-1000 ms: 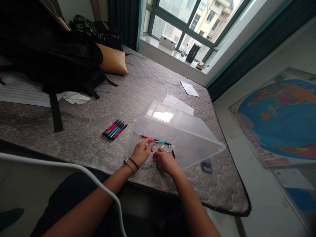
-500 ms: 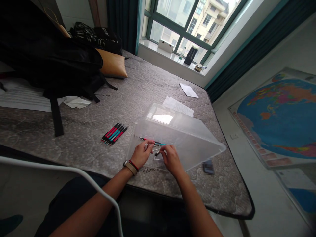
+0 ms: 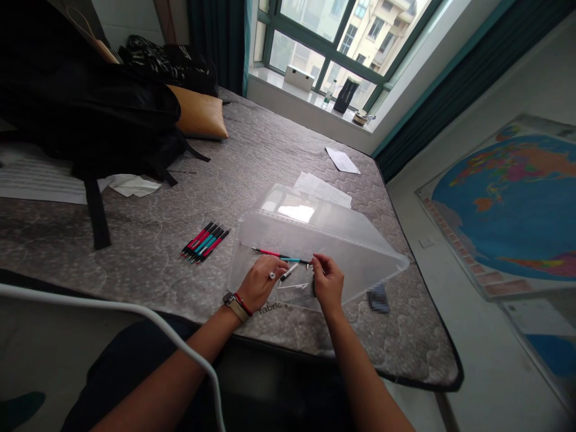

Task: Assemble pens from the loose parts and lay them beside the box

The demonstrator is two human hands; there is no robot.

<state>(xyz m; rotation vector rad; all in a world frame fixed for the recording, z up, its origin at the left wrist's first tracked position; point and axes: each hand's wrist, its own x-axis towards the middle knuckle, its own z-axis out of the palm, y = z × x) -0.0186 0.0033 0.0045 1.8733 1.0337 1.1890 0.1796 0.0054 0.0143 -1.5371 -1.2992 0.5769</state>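
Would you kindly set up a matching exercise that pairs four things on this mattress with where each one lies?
Things:
1. bundle of pens
2. clear plastic lid
3. tan cushion
4. black backpack

Places:
A. beside the backpack, toward the window
B. far left of the mattress, on white papers
C. under both hands, near the mattress's front edge
D. on bare mattress, left of the lid

Pairs: 1-D, 2-C, 3-A, 4-B

Red pen and teal pen lying end to end on clear lid; small loose parts beside, seemingly pen pieces.
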